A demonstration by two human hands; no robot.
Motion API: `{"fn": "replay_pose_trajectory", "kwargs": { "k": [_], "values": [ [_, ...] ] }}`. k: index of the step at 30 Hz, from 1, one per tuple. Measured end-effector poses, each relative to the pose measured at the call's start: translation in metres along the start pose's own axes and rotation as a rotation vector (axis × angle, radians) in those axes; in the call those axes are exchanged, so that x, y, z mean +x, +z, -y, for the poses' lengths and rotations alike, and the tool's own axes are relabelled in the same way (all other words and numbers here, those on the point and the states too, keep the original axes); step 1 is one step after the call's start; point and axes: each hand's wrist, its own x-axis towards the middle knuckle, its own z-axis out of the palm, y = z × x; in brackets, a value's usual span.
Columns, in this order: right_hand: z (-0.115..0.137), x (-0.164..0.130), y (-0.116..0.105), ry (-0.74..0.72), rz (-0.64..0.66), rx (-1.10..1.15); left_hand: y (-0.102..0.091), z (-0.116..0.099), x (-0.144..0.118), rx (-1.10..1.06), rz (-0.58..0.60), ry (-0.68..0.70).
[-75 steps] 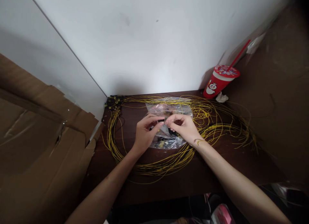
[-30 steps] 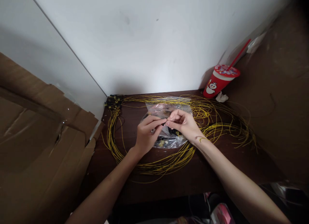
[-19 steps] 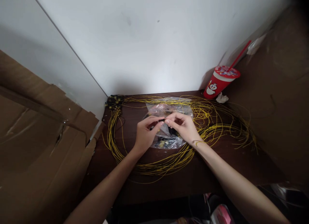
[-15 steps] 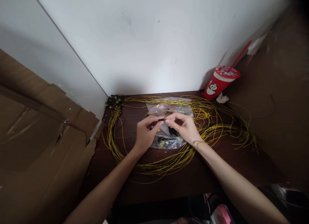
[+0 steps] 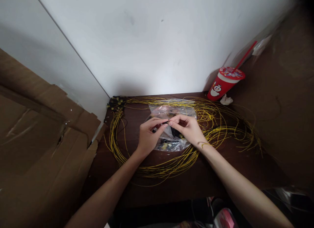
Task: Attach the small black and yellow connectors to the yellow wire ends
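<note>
My left hand [image 5: 151,133] pinches a small black part [image 5: 165,122] between thumb and fingertips. Its exact kind is too small to tell. From the other side, my right hand [image 5: 185,127] has its thumb and finger closed on the end of the same part, so the fingertips of both hands nearly meet. Beneath them lies a clear plastic bag [image 5: 175,145] with black and yellow pieces inside. Long yellow wires [image 5: 162,169] loop around the bag on the table. At the far left corner, black connector-like ends [image 5: 117,103] sit bunched on those wires.
A red cup [image 5: 222,87] with a straw stands at the back right, beside a crumpled tissue [image 5: 226,99]. Cardboard [image 5: 44,149] rises at the left, and a white wall [image 5: 157,51] closes off the back of the dark brown table [image 5: 196,188].
Both hands have shifted very slightly, and the fingertips have closed further over the small black part, so less of it shows. The wires and the bag lie as before.
</note>
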Motion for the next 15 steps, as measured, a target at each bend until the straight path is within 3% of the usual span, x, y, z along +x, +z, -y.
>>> {"fn": "replay_pose_trajectory", "kwargs": {
  "k": [5, 15],
  "values": [
    [0.0019, -0.0005, -0.0007, -0.018, 0.010, -0.085, -0.0018, -0.0004, 0.0007, 0.031, 0.015, 0.040],
    [0.0044, -0.0015, -0.0002, -0.014, 0.038, -0.040, -0.0020, -0.0024, 0.0007, 0.078, 0.050, 0.098]
  ]
}}
